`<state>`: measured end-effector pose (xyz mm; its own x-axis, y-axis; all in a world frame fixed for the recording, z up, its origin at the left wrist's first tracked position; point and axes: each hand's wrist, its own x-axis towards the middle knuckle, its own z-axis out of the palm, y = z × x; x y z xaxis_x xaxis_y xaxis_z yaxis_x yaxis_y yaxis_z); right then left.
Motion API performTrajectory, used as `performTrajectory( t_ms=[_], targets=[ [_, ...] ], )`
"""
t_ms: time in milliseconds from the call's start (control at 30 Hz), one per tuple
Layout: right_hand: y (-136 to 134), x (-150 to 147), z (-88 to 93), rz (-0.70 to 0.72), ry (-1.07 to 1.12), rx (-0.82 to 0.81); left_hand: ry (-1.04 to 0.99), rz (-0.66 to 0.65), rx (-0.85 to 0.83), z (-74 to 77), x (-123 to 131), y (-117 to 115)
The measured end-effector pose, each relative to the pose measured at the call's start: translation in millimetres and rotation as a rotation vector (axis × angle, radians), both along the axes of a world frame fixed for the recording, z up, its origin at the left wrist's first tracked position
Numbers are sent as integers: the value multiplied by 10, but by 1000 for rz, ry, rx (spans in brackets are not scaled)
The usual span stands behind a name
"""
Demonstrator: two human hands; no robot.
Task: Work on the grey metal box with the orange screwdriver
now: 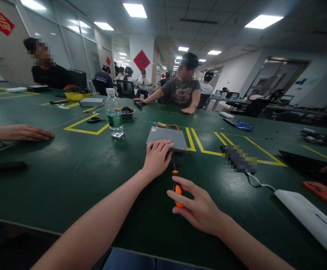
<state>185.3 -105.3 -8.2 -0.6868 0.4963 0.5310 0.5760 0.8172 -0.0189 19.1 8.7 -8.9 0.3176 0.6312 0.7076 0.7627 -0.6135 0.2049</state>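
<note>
A grey metal computer power supply lies on the green table in front of me, a bundle of coloured cables at its far side. My left hand holds it, fingers over the top and the thumb down at its near edge. In my right hand is an orange and black screwdriver, its handle between thumb and fingers. The thin shaft points away from me to the near face of the power supply. Whether the tip sits in a screw cannot be made out.
Left of the power supply stands a water bottle, with a small bowl behind it. A white power bank with a cable and an orange phone lie right. Another person's hand rests at left; a person sits opposite.
</note>
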Motion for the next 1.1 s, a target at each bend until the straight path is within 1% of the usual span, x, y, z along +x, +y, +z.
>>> performTrajectory(
  t_ms=[133,233,300,367,467,567,667,800,867,933,1033,1100],
  targets=[
    [-25,-26,87,22,79,-142,6,-7,1,-4,-4,9],
    [-22,-28,119,49,45,-186,2,-11,3,-6,-6,12],
    [-3,-36,98,61,-4,-130,2,-10,4,-6,-6,11],
    [24,-56,51,81,-23,-42,4,-6,8,-5,-3,7],
    [58,-90,-18,101,33,36,5,3,11,-3,2,2],
    [58,-92,-31,99,122,24,6,5,7,-4,4,4],
    [39,-68,7,85,109,2,10,2,3,-7,1,11],
    [47,-70,36,59,7,82,9,-5,-1,-10,-4,14],
    [73,-90,8,67,11,128,6,-5,1,-8,-4,11],
    [101,-109,-39,72,65,156,7,-5,5,-6,-4,6],
    [117,-119,-91,67,155,127,8,-5,7,-2,-4,-1],
    [99,-116,-81,65,164,83,7,-6,6,0,-3,-3]
  ],
)
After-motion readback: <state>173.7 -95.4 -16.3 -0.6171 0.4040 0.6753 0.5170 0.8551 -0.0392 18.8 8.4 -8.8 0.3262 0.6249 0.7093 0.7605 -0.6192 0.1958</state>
